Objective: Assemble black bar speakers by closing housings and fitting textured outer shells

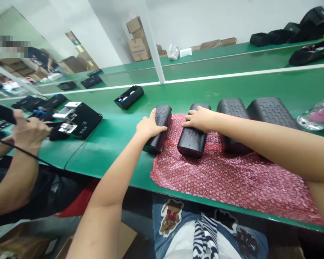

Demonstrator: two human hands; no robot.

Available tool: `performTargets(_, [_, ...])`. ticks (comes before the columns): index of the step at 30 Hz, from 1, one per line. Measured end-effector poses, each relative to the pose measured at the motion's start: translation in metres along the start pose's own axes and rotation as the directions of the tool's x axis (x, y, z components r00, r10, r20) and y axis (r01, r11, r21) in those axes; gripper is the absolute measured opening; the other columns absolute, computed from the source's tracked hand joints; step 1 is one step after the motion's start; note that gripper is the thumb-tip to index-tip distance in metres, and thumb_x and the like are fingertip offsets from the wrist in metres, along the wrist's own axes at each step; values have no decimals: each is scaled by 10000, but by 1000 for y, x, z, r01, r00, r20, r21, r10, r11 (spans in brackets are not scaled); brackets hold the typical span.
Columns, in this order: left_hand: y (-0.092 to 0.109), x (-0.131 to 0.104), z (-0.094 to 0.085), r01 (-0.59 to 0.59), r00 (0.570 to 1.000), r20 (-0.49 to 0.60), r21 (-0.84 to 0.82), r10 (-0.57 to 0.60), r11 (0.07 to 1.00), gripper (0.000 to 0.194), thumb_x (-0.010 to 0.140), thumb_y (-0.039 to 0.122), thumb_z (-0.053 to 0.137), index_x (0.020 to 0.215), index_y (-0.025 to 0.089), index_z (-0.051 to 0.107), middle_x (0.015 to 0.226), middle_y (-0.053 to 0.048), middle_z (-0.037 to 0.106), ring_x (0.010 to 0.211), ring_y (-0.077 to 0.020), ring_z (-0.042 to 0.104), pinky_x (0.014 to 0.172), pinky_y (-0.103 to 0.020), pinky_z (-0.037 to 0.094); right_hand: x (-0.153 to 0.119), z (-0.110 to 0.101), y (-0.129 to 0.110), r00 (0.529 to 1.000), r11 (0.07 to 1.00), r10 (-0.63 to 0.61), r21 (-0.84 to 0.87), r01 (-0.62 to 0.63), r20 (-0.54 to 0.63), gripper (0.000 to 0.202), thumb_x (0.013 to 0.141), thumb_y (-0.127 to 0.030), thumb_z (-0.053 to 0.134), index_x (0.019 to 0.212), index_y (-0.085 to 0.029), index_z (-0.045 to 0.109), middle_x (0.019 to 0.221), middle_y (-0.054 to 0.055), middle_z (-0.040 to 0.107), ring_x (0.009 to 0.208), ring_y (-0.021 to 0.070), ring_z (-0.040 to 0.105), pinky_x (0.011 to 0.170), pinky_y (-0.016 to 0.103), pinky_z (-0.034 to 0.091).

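Note:
Four-sided black plastic casings with rounded edges and a scale-like pattern on top lie in a row. My left hand (148, 127) is closed around the leftmost casing (163, 117), thumb on top and fingers over its far left side. That casing rests at the left edge of a sheet of red bubble wrap (221, 176). Over the second casing (192, 144), my right hand (201, 119) grips from above, its fingertips at the left side. Two more casings, one nearer (232, 108) and one farther right (272, 111), sit on the wrap, partly hidden by my right forearm.
At left, a co-worker's hand (29, 131) holds a dark tool beside a black box-shaped fixture (83, 120). An open black shell with wires (129, 97) lies on the green bench (113, 144). A clear bag with something pink (321, 113) is at right. A white post (153, 43) rises behind.

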State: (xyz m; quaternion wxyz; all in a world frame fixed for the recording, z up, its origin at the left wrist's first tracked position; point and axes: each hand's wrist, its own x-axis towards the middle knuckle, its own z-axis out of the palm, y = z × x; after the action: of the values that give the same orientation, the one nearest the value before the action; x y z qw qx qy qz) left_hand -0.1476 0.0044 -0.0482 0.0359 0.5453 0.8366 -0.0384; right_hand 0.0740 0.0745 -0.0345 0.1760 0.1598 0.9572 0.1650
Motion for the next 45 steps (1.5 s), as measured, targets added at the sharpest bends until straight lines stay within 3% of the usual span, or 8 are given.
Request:
performTargets(4, [-1, 1, 1, -7, 1000, -5, -5, 7, 1000, 1130, 692, 718, 614, 1552, 267, 37, 1314, -233, 513, 1181, -401, 562, 955, -474, 475, -4, -3, -4, 999, 999, 34, -21, -34, 21, 761, 763, -130, 696, 1448, -290, 408, 1382, 142, 521, 1188, 352, 517, 865, 468, 446])
performTargets(10, [-2, 1, 4, -7, 1000, -19, -17, 7, 1000, 1099, 701, 721, 606, 1551, 279, 68, 1328, -215, 495, 1212, -399, 531, 977, -471, 453, -6, 3, -5, 995, 989, 89, 126, -81, -55, 718, 740, -74, 704, 1392, -297, 503, 1404, 135, 521, 1237, 373, 501, 930, 525, 433])
performTargets(21, [-5, 2, 4, -31, 999, -42, -54, 29, 998, 1104, 697, 682, 644, 1550, 276, 73, 1303, -209, 524, 1171, -394, 564, 962, -455, 458, -11, 12, -22, 982, 985, 154, 99, -143, -108, 510, 927, -125, 464, 1426, -230, 464, 1481, 195, 424, 1320, 410, 432, 900, 585, 469])
performTargets(30, [-8, -2, -1, -35, 996, -82, -67, 29, 997, 1104, 691, 658, 668, 1549, 265, 95, 1308, -219, 519, 1189, -398, 556, 969, -464, 456, 1, 20, -14, 967, 957, 209, 235, -171, -144, 476, 909, -130, 519, 1358, -288, 547, 1476, 126, 462, 1334, 394, 433, 964, 650, 416])
performTargets(39, [3, -2, 6, 44, 997, -65, -81, -50, 996, 1065, 706, 701, 615, 1548, 287, 112, 1331, -228, 490, 1194, -426, 540, 978, -490, 450, -9, 11, -17, 980, 969, 195, 164, -185, -47, 521, 957, -133, 455, 1459, -268, 426, 1545, 152, 345, 1396, 391, 352, 989, 618, 425])
performTargets(45, [2, -8, 7, 38, 997, -69, -68, -43, 997, 1042, 706, 684, 619, 1543, 270, 155, 1323, -215, 487, 1200, -421, 529, 989, -484, 445, -7, 17, -15, 974, 958, 206, 220, -182, -94, 517, 938, -127, 488, 1431, -282, 463, 1537, 138, 367, 1389, 389, 362, 1002, 630, 407])
